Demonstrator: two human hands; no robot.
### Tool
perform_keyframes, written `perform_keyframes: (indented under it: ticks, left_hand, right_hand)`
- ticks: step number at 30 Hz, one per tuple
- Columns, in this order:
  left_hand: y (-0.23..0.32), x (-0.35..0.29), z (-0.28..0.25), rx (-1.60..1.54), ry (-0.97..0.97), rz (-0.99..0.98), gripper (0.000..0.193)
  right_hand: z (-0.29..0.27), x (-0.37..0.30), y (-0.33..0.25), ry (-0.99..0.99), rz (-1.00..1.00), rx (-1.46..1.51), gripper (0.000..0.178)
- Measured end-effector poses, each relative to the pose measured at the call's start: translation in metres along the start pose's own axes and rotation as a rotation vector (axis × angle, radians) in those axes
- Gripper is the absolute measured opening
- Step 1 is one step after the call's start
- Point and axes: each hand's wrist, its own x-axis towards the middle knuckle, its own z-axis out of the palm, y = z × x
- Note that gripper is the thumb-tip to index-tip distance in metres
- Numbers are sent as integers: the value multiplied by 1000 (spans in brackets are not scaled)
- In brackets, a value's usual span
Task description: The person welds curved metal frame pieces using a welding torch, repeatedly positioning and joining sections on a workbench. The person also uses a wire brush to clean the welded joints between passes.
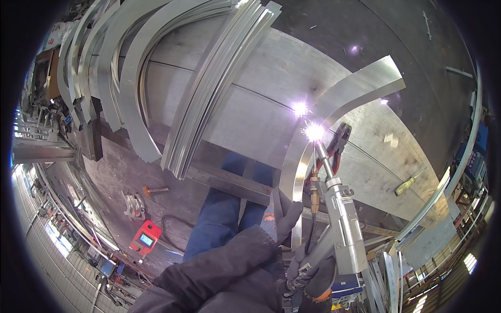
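My right hand [315,272], in a dark glove, is wrapped around the grip of a silver handheld welding torch [345,224]. The torch nozzle meets a curved metal strip [295,166], where a bright white-violet spark glows. Close to the strip's lower end is my left hand [286,218], dark-gloved and closed around that end; its fingers are partly hidden. A flat curved metal piece [360,86] runs along the strip's upper part to the far right. Pliers [341,140] with red handles lie just right of the nozzle, partly behind the torch.
Stacked straight strips [222,88] and several curved strips [133,99] cover the table's left side. A screwdriver [405,187] with a yellowish handle lies at right. Below the table are a hammer [155,191] and a red box with a screen [145,238].
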Motion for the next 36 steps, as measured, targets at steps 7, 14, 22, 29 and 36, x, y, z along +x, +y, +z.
perform_keyframes:
  ticks: [7,14,22,29,36]
  left_hand:
    - [2,0,0,19,3,17,43]
    - [-4,0,-3,-14,-20,68,38]
    - [29,14,-12,51,-69,154,47]
    - [50,53,-18,-97,-181,36,52]
    - [33,-13,-15,-77,-131,-184,40]
  right_hand:
    - [11,-3,7,121,-133,-98,89]
    - [1,-13,1,5,-41,-68,89]
    - [1,-14,3,7,-207,240,77]
    - [5,-12,7,78,-171,74,77]
    - [5,-3,-1,-15,17,-124,85]
